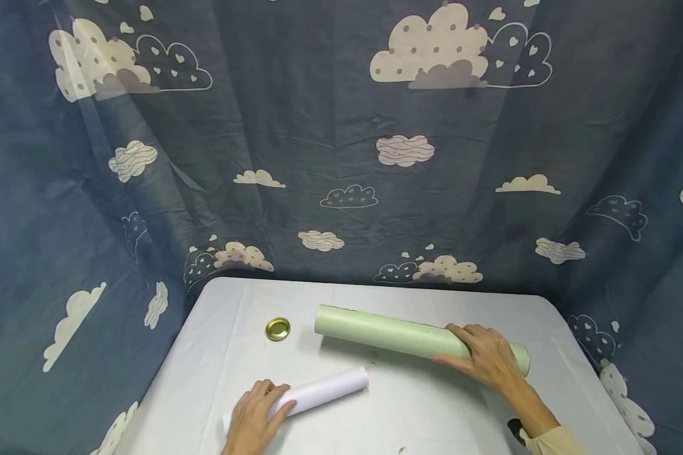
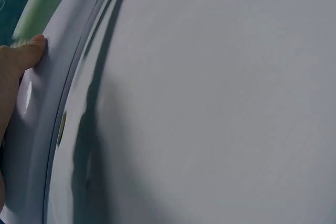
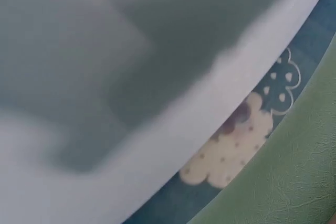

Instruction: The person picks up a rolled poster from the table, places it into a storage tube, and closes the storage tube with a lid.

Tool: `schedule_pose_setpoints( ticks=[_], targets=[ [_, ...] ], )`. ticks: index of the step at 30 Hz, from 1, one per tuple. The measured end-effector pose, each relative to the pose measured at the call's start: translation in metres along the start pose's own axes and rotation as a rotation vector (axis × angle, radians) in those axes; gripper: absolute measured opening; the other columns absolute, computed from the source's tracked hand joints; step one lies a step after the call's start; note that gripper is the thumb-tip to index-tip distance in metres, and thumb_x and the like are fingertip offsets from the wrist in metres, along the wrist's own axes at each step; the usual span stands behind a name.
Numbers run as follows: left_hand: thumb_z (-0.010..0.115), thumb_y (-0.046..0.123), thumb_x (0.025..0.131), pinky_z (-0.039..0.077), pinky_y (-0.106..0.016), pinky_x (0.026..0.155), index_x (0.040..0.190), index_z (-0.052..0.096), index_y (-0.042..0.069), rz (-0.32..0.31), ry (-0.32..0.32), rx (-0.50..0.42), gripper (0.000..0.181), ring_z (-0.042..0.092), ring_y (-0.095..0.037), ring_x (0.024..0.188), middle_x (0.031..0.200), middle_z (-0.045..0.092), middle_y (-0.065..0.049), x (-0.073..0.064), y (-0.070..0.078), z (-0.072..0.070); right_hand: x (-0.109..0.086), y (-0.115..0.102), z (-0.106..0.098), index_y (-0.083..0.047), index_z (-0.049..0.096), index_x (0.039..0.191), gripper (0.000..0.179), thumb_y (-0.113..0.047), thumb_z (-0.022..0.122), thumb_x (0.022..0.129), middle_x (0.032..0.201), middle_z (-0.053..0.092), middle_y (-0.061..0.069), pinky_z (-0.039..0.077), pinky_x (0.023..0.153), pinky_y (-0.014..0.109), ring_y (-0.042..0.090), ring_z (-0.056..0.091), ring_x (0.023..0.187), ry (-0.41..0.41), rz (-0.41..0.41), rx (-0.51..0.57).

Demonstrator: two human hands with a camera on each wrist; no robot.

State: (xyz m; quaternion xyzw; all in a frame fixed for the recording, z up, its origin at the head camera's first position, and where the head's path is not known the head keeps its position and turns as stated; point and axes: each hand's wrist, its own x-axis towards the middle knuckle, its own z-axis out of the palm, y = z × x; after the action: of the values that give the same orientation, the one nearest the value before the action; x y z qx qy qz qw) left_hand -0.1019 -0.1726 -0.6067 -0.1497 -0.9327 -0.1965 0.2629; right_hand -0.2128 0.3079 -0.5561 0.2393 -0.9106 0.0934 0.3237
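Note:
A white paper roll (image 1: 330,388) lies slanted low in the head view, and my left hand (image 1: 256,414) grips its left part from above. In the left wrist view the thumb (image 2: 31,53) presses along the white roll (image 2: 68,30). To the right, my right hand (image 1: 489,357) holds a longer, thicker pale green roll (image 1: 381,332) near its right end, fingers over the far side and thumb on the near side. A shadow falls on the table below this roll. The right wrist view shows the green roll (image 3: 283,171) at its edge, with the fingers out of sight.
A small gold-coloured round lid (image 1: 277,329) sits on the white table (image 1: 410,411), left of the green roll's end. Behind the table hangs a dark blue curtain (image 1: 296,126) with cloud prints. Small dark specks mark the tabletop.

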Motion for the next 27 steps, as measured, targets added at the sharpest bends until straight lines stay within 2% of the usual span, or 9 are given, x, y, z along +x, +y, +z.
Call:
schedule_pose_setpoints(
  ticks=[2,6,11,14,18,22,27],
  targets=[
    [0.086,0.033,0.082,0.04,-0.019,0.062,0.104,0.079,0.018,-0.049,-0.004,0.015,0.028,0.056,-0.007,0.079,0.086,0.062,0.01,0.002,-0.018,-0.01,-0.006,0.006,-0.011,-0.015,0.078,0.111,0.079,-0.071,0.087,0.057,0.082,0.074,0.008,0.049,0.055,0.039,0.022,0.066,0.066,0.001,-0.012,-0.014],
    [0.086,0.029,0.082,0.042,-0.023,0.061,0.104,0.08,0.015,-0.103,0.003,0.021,0.027,0.057,-0.011,0.078,0.086,0.064,0.008,0.006,-0.051,-0.027,-0.023,0.015,-0.03,-0.015,0.078,0.11,0.08,-0.071,0.087,0.055,0.083,0.074,0.008,0.049,0.055,0.04,0.024,0.066,0.067,-0.008,-0.002,-0.044],
    [0.082,0.03,0.089,0.046,-0.026,0.063,0.11,0.079,0.016,-0.206,-0.035,-0.021,0.025,0.058,-0.011,0.08,0.088,0.066,0.009,0.011,-0.072,-0.041,-0.044,0.02,-0.044,-0.014,0.078,0.109,0.082,-0.075,0.085,0.054,0.084,0.075,0.009,0.048,0.054,0.041,0.025,0.067,0.067,0.007,0.003,-0.048],
    [0.081,0.028,0.09,0.047,-0.027,0.064,0.111,0.079,0.016,-0.221,-0.021,-0.055,0.025,0.059,-0.01,0.081,0.089,0.067,0.008,0.016,-0.077,-0.045,-0.05,0.02,-0.045,-0.014,0.078,0.109,0.082,-0.076,0.085,0.055,0.083,0.075,0.008,0.048,0.053,0.04,0.025,0.067,0.066,0.009,-0.004,-0.042],
    [0.081,0.026,0.09,0.048,-0.028,0.065,0.111,0.079,0.016,-0.203,0.0,-0.094,0.024,0.058,-0.008,0.082,0.09,0.068,0.009,0.025,-0.076,-0.044,-0.054,0.015,-0.042,-0.016,0.079,0.108,0.081,-0.081,0.08,0.06,0.083,0.075,0.006,0.048,0.054,0.039,0.024,0.067,0.067,0.028,-0.013,-0.024],
    [0.08,0.029,0.091,0.049,-0.028,0.066,0.112,0.079,0.019,-0.205,-0.02,-0.134,0.023,0.059,-0.006,0.084,0.092,0.068,0.013,0.031,-0.07,-0.04,-0.053,0.009,-0.039,-0.016,0.079,0.108,0.08,-0.082,0.079,0.061,0.082,0.075,0.004,0.048,0.054,0.038,0.023,0.067,0.067,0.045,-0.014,-0.004],
    [0.08,0.03,0.091,0.051,-0.031,0.069,0.111,0.079,0.021,-0.227,-0.048,-0.157,0.022,0.061,-0.006,0.085,0.093,0.069,0.014,0.033,-0.066,-0.04,-0.05,0.002,-0.035,-0.017,0.079,0.107,0.081,-0.084,0.077,0.062,0.082,0.075,0.004,0.048,0.053,0.037,0.022,0.067,0.066,0.05,0.001,0.013]
  ],
)
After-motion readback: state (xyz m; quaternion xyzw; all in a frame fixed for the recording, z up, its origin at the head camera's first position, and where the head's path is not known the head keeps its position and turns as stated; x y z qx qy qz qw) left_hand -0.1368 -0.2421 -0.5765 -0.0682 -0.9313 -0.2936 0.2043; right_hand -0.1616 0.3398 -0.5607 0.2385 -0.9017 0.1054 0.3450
